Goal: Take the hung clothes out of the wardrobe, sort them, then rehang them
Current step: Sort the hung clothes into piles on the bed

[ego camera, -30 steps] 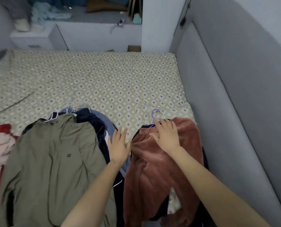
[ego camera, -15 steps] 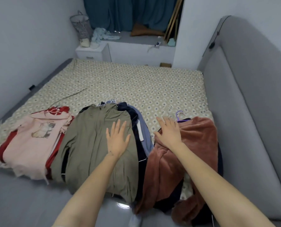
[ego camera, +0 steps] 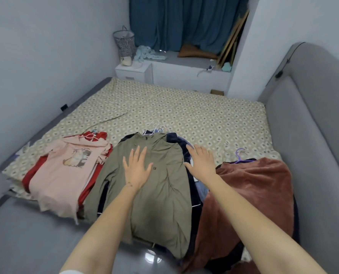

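A person's left hand (ego camera: pixel 137 172) lies flat, fingers spread and holding nothing, on the olive shirt (ego camera: pixel 164 204) topping the middle clothes pile at frame centre. The right hand (ego camera: pixel 201 164), equally splayed and empty, reaches over the navy garment (ego camera: pixel 174 139) at the shirt's right edge; contact cannot be told. Both forearms extend from the lower frame. A pink sweatshirt (ego camera: pixel 66 175) lies left and a rust fleece (ego camera: pixel 253 184) right, on the patterned bed sheet (ego camera: pixel 184 109).

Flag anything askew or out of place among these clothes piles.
The middle pile is skewed: a navy garment sticks out to the right from under the olive shirt. The rust fleece on the right slumps over the bed's near edge toward the floor.
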Demonstrator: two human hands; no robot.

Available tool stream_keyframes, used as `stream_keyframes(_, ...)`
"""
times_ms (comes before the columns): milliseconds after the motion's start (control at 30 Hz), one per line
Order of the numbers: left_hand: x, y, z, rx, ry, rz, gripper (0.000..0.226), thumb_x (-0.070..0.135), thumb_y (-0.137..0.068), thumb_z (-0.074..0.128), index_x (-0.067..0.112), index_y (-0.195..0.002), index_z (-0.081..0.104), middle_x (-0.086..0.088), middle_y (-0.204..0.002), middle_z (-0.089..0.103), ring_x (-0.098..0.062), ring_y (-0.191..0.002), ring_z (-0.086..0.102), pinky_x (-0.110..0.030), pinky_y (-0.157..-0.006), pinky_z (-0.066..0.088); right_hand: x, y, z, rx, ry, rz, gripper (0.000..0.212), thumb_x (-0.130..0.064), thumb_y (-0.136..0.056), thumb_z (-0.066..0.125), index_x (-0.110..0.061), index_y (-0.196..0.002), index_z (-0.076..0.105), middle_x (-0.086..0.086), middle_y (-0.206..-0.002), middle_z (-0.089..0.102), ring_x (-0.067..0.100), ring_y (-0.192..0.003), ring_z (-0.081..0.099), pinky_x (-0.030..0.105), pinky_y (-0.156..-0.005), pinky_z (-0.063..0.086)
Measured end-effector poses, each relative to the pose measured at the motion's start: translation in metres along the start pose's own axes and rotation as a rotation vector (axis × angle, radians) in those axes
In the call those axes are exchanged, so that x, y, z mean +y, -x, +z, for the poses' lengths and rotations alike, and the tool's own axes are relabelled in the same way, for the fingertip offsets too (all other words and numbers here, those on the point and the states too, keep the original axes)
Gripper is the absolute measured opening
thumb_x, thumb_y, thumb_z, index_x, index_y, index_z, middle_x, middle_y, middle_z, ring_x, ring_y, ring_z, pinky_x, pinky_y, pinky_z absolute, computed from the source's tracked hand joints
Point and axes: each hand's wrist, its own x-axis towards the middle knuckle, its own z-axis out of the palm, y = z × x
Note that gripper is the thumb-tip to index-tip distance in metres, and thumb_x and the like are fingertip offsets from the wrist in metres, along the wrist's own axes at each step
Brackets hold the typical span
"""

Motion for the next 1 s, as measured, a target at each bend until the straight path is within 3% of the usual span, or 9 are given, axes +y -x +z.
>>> stream_keyframes(467,-0.162,-0.106,-0.014,-0.110,-0.021,0.066,0.069,0.048,-0.098,0.048,0.025,-0.157,0.021,-0.002,-0.165,0.015,-0.022,-0.152,0.007,-0.053,-0.120,0.005,-0.122,-0.083,0.052,-0.104,-0.053,0.184,0.072,-0.053,-0.100,0.040,-0.026,-0.157,0.006,0.009,-0.162,0.014,0.028,-0.149,0.011,0.049,-0.120,0.012)
stream_keyframes(833,-0.183,-0.185,0.030,-0.237,-0.020,0.052,0.073,0.047,-0.100,0.044,0.025,-0.159,0.007,0.002,-0.166,0.006,-0.018,-0.152,0.005,-0.051,-0.120,0.001,-0.113,-0.181,0.091,-0.223,-0.050,0.222,0.073,-0.051,-0.100,0.042,-0.026,-0.157,0.005,0.010,-0.162,0.013,0.029,-0.149,0.013,0.048,-0.120,0.008)
stream_keyframes(1000,-0.177,-0.225,0.051,-0.227,0.070,0.024,0.067,0.041,-0.101,0.047,0.023,-0.157,0.016,0.001,-0.164,0.017,-0.019,-0.152,0.012,-0.049,-0.120,0.002,-0.100,-0.233,0.114,-0.276,-0.099,0.234,0.073,-0.050,-0.099,0.043,-0.025,-0.157,0.007,0.009,-0.161,0.017,0.030,-0.148,0.014,0.050,-0.120,0.012)
